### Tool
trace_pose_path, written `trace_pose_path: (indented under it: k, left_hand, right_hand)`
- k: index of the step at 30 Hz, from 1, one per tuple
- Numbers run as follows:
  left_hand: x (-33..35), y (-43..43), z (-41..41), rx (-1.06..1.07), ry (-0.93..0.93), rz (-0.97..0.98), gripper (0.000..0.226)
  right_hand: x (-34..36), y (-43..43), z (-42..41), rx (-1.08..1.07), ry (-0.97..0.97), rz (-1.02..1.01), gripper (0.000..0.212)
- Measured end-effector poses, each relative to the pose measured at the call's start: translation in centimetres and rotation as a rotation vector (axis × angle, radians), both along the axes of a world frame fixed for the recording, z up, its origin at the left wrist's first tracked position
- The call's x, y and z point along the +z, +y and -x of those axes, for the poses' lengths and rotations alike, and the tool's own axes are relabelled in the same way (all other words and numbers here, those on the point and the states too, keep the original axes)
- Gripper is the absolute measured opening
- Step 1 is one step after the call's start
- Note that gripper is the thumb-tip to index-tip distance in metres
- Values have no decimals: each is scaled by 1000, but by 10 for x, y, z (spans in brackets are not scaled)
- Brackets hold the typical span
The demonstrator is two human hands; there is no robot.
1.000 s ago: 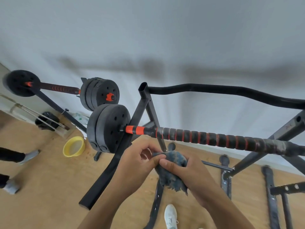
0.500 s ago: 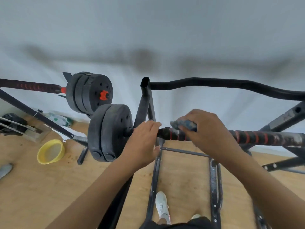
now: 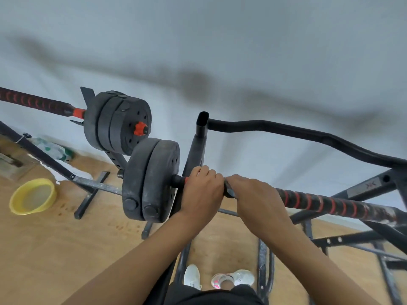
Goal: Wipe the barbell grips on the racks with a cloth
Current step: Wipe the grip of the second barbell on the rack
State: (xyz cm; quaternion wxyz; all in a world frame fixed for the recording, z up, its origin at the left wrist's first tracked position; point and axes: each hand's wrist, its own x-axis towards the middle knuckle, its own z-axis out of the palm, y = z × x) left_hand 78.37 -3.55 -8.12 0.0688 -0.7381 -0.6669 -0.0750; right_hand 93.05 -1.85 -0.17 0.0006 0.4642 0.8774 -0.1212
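A barbell with a black grip ringed in red [image 3: 326, 202] lies across a black rack [image 3: 199, 148], with black weight plates [image 3: 152, 179] on its left end. My left hand [image 3: 201, 188] is closed around the bar just right of the plates. Beside it, my right hand [image 3: 255, 197] presses a dark blue cloth [image 3: 229, 190] onto the grip; only a sliver of cloth shows between the hands. A second barbell [image 3: 37, 102] with plates [image 3: 119, 122] rests on a rack further left.
A curved black bar [image 3: 308, 135] runs along the rack's top on the right. A yellow bowl [image 3: 33, 195] sits on the wooden floor at left. Rack legs and crossbars spread over the floor around my white shoes [image 3: 218, 277]. A pale wall is behind.
A second ago both hands held the cloth below the bar. They rose onto the barbell; the left hand closed around the bar and the right slid the cloth leftward along the grip.
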Motion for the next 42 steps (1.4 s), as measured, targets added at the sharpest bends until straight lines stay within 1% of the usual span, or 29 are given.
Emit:
trace_pose_path:
  k: [4, 5, 6, 8, 10, 12, 14, 16, 18, 20, 23, 24, 26, 29, 31, 33, 35, 38, 40, 41, 42]
  left_hand:
    - [12, 9, -1, 10, 4, 119, 39]
    - [15, 12, 0, -6, 7, 138, 39]
    - [16, 14, 1, -10, 3, 145, 36]
    - [22, 18, 2, -11, -14, 184, 31]
    - [21, 18, 3, -27, 9, 222, 35]
    - [19, 20, 4, -17, 21, 228, 47]
    - [21, 25, 4, -17, 68, 254, 50]
    - [23, 31, 0, -24, 56, 257, 40]
    - [26, 37, -1, 16, 24, 248, 32]
    - [33, 42, 0, 30, 19, 280, 26]
    - [39, 51, 5, -22, -22, 314, 28]
    - [38, 52, 7, -33, -26, 285, 30]
    - [26, 47, 8, -42, -15, 197, 34]
    - [7, 38, 6, -26, 79, 95, 26]
    - [11, 40, 5, -17, 108, 140, 30]
    - [22, 47, 2, 0, 107, 203, 34]
    - [31, 55, 1, 9, 67, 222, 31]
    - [37, 65, 5, 1, 52, 304, 26]
    - [43, 74, 10, -30, 8, 382, 25]
    - [45, 78, 11, -43, -2, 389, 26]
    - [43, 80, 13, -57, -6, 356, 27]
  right_hand:
    - [0, -12, -6, 97, -28, -64, 48]
    - [2, -10, -6, 112, -39, -63, 50]
    - [4, -4, -6, 115, -53, -59, 47]
    - [9, 17, -3, 80, -103, -54, 30]
    - [16, 37, 1, 22, -92, 1, 21]
    - [20, 49, 7, -15, -55, 144, 23]
    - [19, 50, 11, -12, -73, 213, 27]
    - [15, 46, 13, -17, -110, 142, 26]
    - [9, 37, 10, -55, -98, 77, 23]
    - [5, 24, 7, -53, -100, -10, 19]
    - [4, 12, 3, 27, -127, -92, 29]
    - [6, 16, 3, 31, -136, -91, 29]
    - [11, 31, 4, 5, -152, -51, 23]
    - [17, 51, 12, -24, -130, 48, 21]
    - [13, 53, 17, -60, -107, 97, 23]
    - [7, 49, 17, -100, -101, 88, 21]
    - [3, 43, 15, -119, -78, 58, 20]
    - [2, 31, 12, -117, -50, 6, 26]
    - [5, 19, 11, -113, -45, -28, 36]
    - [5, 14, 9, -105, -45, -37, 44]
    - [7, 14, 7, -97, -59, -40, 49]
